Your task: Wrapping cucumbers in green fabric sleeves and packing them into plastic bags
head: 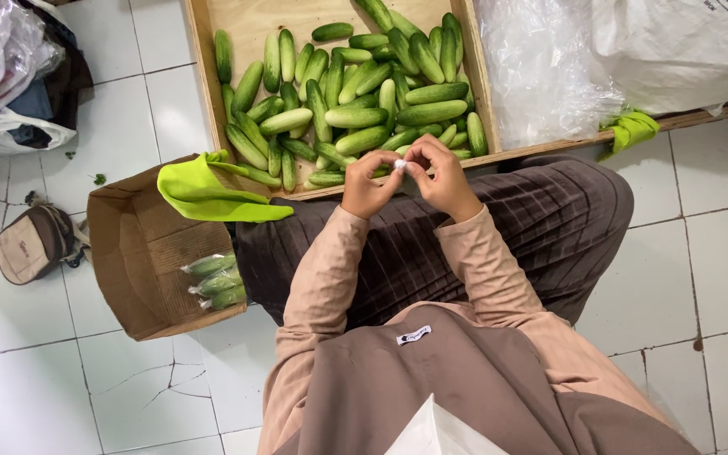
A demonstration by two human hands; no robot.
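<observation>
Left hand [367,187]: my fingers are curled in narrow, thumb and forefinger pinched on the left side of a small white scrap [398,165].
Right hand [443,179]: fingers bent the same way, tips pinched on the right side of the same scrap.
White scrap: sits between my two sets of fingertips, above my lap, at the near edge of the wooden tray [204,76]. Too small to tell what it is or which way it runs.
Nearer hand: neither; both touch it, meeting at the middle.
Cucumbers [355,93]: piled loose in the tray, just beyond my knuckles, most lying with their long axis away from me or slanted.
Cardboard box [132,253]: on the floor to my left, holding wrapped cucumber packs [215,282].
Green cloth [200,192]: draped over the box corner and tray edge, left of my left hand.
</observation>
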